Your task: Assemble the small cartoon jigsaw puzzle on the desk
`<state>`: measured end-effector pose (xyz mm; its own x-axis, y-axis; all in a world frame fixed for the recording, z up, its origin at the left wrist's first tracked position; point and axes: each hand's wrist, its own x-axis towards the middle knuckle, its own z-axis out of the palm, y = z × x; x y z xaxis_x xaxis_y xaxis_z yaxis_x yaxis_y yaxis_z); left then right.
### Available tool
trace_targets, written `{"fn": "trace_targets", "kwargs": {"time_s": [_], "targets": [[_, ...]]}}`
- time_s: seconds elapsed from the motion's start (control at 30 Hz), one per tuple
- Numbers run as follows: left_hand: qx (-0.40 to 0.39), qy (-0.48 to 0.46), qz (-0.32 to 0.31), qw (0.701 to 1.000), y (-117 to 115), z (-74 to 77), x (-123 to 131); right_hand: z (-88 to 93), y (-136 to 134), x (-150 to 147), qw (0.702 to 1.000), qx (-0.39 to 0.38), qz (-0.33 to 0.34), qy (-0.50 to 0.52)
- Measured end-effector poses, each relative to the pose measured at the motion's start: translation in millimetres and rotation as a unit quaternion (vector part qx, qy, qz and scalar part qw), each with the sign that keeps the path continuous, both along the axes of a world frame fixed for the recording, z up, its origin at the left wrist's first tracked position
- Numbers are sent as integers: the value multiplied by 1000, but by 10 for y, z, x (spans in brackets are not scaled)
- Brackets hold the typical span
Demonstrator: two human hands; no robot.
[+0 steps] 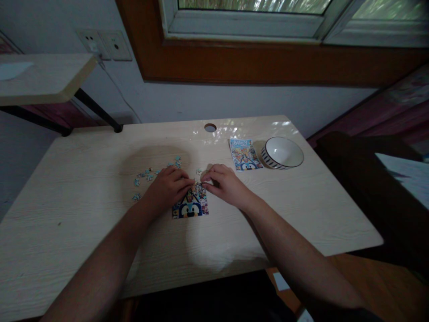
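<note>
A partly joined jigsaw puzzle (191, 209) lies flat on the table, showing a blue cartoon dog's face with small colourful figures around it. My left hand (171, 184) rests over its upper left part, fingers bent and pressed together, fingertips at the puzzle's top edge; what they grip is hidden. At the upper right corner, my right hand (225, 183) pinches thumb and forefinger together on what looks like a small puzzle piece, mostly covered by the fingers. A loose puzzle piece (199, 171) lies just beyond the top edge, between both hands.
Several loose blue puzzle pieces (136, 182) are scattered left of and behind my left hand. At the right stand a printed picture sheet (246, 154) and a white bowl (283, 153) with a dark rim. A raised shelf (47, 78) overhangs the table's (83, 232) back left corner.
</note>
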<state>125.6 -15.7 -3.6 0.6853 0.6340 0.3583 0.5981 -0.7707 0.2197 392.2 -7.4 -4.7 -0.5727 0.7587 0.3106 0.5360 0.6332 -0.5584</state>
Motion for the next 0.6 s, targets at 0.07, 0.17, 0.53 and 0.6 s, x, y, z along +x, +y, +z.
{"fn": "trace_targets", "kwargs": {"time_s": [0.07, 0.17, 0.53, 0.6], "targets": [[0, 0, 1, 1000, -4, 8, 2, -4, 0, 1, 1000, 0, -2, 0], [1, 0, 4, 1000, -7, 13, 5, -7, -4, -2, 1000, -3, -6, 2], [1, -5, 3, 1000, 6, -13, 1, 11, -20, -33, 1000, -12, -20, -2], [0, -4, 1, 1000, 5, -7, 2, 15, -23, -39, 1000, -14, -21, 1]]}}
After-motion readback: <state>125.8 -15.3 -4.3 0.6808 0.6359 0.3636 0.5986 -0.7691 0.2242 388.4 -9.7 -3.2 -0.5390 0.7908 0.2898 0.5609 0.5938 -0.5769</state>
